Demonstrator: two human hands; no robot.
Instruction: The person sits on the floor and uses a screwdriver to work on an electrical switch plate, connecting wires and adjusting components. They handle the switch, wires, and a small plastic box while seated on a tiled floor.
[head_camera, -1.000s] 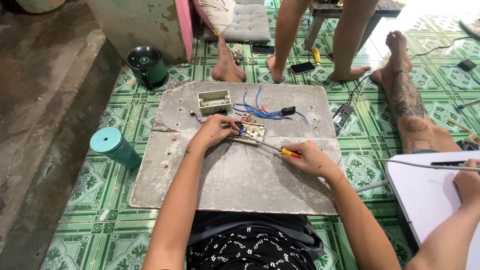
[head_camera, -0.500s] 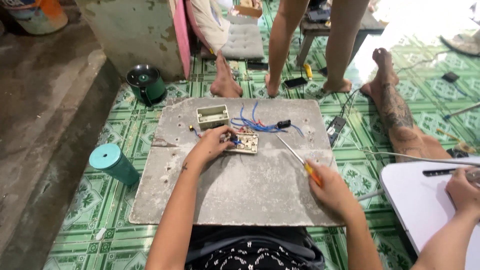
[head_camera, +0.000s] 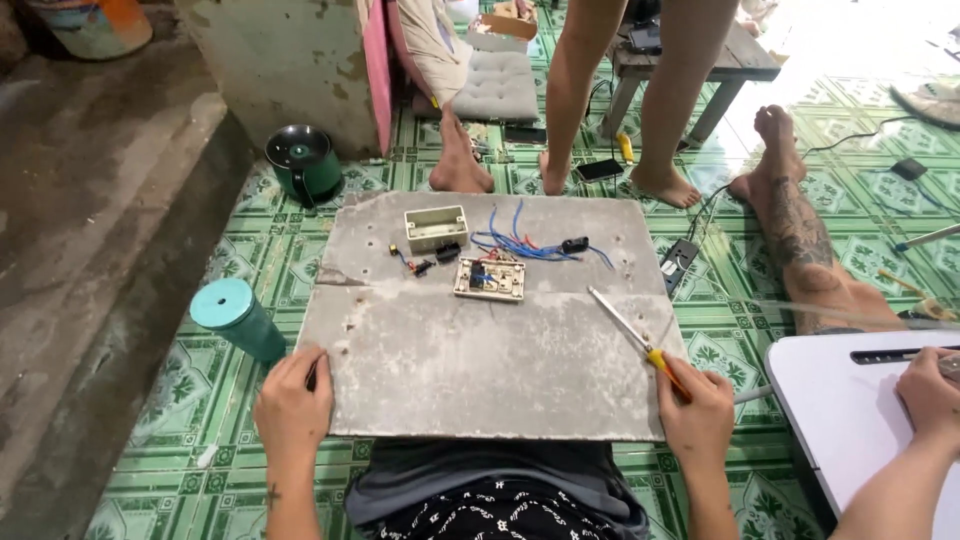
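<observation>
Left hand (head_camera: 293, 402): set palm down at the near left corner of the grey board (head_camera: 480, 360), fingers curled over its edge, the edge gripped. Right hand (head_camera: 698, 414): placed at the near right corner, closed around the yellow-and-orange handle of a screwdriver (head_camera: 638, 342). Screwdriver: laid low over the board, long axis diagonal, shaft and tip pointed up and to the left, away from the person. Switch plate (head_camera: 490, 279): flat near the board's middle, beside blue wires (head_camera: 520, 243) and a pale junction box (head_camera: 436, 227). Teal cup (head_camera: 237, 318): upright on the green tiled floor (head_camera: 150, 440), just left of the board. White table (head_camera: 850, 410): at right, another person's hand (head_camera: 930, 390) rested on it.
</observation>
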